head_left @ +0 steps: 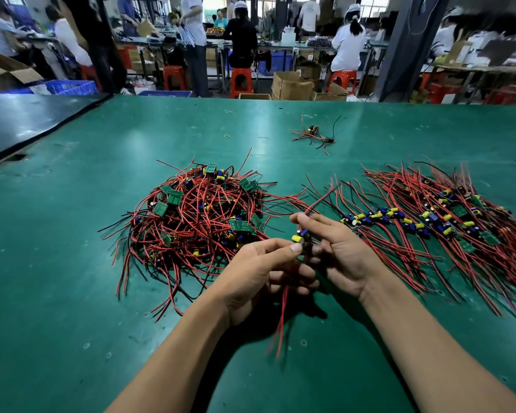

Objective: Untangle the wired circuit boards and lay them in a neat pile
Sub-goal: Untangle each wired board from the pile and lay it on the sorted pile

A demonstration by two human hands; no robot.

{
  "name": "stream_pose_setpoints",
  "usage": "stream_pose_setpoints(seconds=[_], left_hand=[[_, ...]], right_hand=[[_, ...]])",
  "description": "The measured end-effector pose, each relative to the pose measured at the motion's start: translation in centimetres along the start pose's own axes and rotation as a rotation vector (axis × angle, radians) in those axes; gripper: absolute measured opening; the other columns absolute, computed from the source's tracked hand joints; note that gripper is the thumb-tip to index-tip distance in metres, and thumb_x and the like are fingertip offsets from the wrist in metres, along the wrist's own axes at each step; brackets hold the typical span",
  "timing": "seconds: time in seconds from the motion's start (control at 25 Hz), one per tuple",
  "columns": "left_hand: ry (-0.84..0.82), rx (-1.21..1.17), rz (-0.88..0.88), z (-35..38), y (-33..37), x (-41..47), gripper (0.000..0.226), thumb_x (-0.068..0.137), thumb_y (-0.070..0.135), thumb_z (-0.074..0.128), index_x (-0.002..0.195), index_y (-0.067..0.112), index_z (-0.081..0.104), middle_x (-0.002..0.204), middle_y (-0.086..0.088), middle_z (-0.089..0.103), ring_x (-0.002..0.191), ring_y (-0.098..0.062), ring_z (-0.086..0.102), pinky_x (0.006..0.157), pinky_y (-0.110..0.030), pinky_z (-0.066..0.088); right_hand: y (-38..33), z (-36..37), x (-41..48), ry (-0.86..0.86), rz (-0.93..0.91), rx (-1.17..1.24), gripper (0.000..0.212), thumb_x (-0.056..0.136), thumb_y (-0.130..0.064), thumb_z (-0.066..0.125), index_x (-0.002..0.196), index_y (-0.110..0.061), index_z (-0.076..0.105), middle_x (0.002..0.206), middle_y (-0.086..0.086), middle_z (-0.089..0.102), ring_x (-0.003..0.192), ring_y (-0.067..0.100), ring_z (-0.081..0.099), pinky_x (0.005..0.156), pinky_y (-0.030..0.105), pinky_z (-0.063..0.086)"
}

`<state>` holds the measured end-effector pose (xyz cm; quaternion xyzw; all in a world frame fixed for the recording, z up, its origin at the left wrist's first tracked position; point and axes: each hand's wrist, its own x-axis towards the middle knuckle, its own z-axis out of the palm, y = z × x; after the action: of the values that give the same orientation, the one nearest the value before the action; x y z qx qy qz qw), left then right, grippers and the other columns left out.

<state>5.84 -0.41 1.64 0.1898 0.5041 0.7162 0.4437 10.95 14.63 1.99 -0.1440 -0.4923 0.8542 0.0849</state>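
While the tangled heap (197, 216) lies nearby, left hand (259, 272) and right hand (340, 251) pinch 1 board (299, 236).

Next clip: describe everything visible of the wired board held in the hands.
The wired board is small: a yellow capacitor and a blue part show, the rest is hidden. The left hand pinches it at the capacitor; the right hand holds its far side. Red wires hang down from it below the hands, and another runs up to the right.
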Motion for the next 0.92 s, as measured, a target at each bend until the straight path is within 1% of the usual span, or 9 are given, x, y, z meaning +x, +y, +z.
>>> stream_pose_setpoints(seconds=[0.12,0.2,0.28,0.36,0.44,0.52,0.64,0.84,0.92], left_hand=[[0.037,0.073,-0.04,0.0,0.1,0.1,0.042,0.076,0.051,0.07,0.081,0.009,0.076,0.077,-0.017,0.071,0.063,-0.026,0.07,0.061,-0.031,0.059],[0.06,0.054,-0.036,-0.1,0.2,0.2,0.049,0.077,0.055,0.068,0.084,0.008,0.077,0.078,-0.017,0.071,0.063,-0.025,0.07,0.059,-0.029,0.059],[0.076,0.041,0.007,-0.3,0.3,0.2,0.036,0.08,0.045,0.069,0.084,0.009,0.077,0.077,-0.016,0.071,0.06,-0.022,0.068,0.058,-0.027,0.058],[0.094,0.029,0.028,-0.3,0.3,0.2,0.023,0.079,0.032,0.07,0.086,0.011,0.075,0.076,-0.015,0.07,0.059,-0.021,0.067,0.058,-0.026,0.057],[0.139,0.014,0.039,-0.2,0.1,0.4,0.018,0.083,0.022,0.068,0.09,0.006,0.072,0.076,-0.016,0.07,0.06,-0.022,0.068,0.058,-0.026,0.058],[0.19,0.035,0.05,0.0,0.0,0.6,0.012,0.089,0.013,0.064,0.091,0.002,0.069,0.078,-0.018,0.071,0.063,-0.024,0.068,0.059,-0.027,0.058],[0.211,0.054,0.062,0.3,-0.2,0.7,0.011,0.092,0.006,0.06,0.092,-0.002,0.068,0.081,-0.02,0.071,0.062,-0.025,0.066,0.055,-0.029,0.058],[0.223,0.095,0.093,0.4,-0.3,0.9,0.017,0.093,0.004,0.058,0.082,0.002,0.071,0.078,-0.016,0.072,0.059,-0.022,0.065,0.056,-0.028,0.056],[0.263,0.086,0.101,0.4,-0.5,1.1,0.019,0.092,0.004,0.057,0.079,0.002,0.071,0.074,-0.016,0.071,0.056,-0.021,0.063,0.053,-0.027,0.055]], right_hand=[[0.3,-0.3,0.0,-0.054,-0.028,-0.09,0.019,0.071,-0.026,0.081,0.083,-0.013,0.073,0.069,0.001,0.059,0.05,0.009,0.048,0.047,0.016,0.042],[0.4,-0.2,-0.3,-0.153,-0.003,-0.094,0.014,0.075,-0.025,0.081,0.079,-0.015,0.072,0.065,0.004,0.059,0.046,0.01,0.05,0.04,0.019,0.043],[0.4,0.2,-0.5,-0.179,0.015,-0.078,0.012,0.077,-0.024,0.08,0.081,-0.015,0.073,0.064,0.006,0.059,0.043,0.013,0.05,0.038,0.022,0.044],[0.3,0.1,-0.2,-0.095,0.0,-0.079,0.016,0.075,-0.025,0.08,0.082,-0.015,0.071,0.065,0.007,0.059,0.044,0.014,0.05,0.038,0.023,0.044],[0.3,-0.3,0.1,0.045,-0.051,-0.211,0.016,0.075,-0.029,0.079,0.079,-0.016,0.072,0.066,0.008,0.055,0.045,0.011,0.046,0.04,0.02,0.04],[0.4,-0.7,0.2,0.12,-0.087,-0.358,0.018,0.084,-0.033,0.075,0.077,-0.016,0.074,0.061,0.006,0.051,0.044,0.011,0.041,0.042,0.019,0.034],[0.4,-0.7,0.2,0.141,-0.102,-0.445,0.024,0.096,-0.028,0.065,0.077,-0.018,0.074,0.054,0.003,0.049,0.043,0.012,0.042,0.045,0.02,0.035],[0.4,0.3,0.3,0.168,-0.079,-0.358,0.031,0.103,-0.022,0.051,0.076,-0.013,0.061,0.058,-0.003,0.048,0.043,0.01,0.043,0.039,0.018,0.033],[0.7,0.5,0.2,0.205,-0.17,-0.569,0.032,0.104,-0.024,0.051,0.074,-0.013,0.058,0.056,0.002,0.048,0.043,0.012,0.042,0.042,0.022,0.034]])
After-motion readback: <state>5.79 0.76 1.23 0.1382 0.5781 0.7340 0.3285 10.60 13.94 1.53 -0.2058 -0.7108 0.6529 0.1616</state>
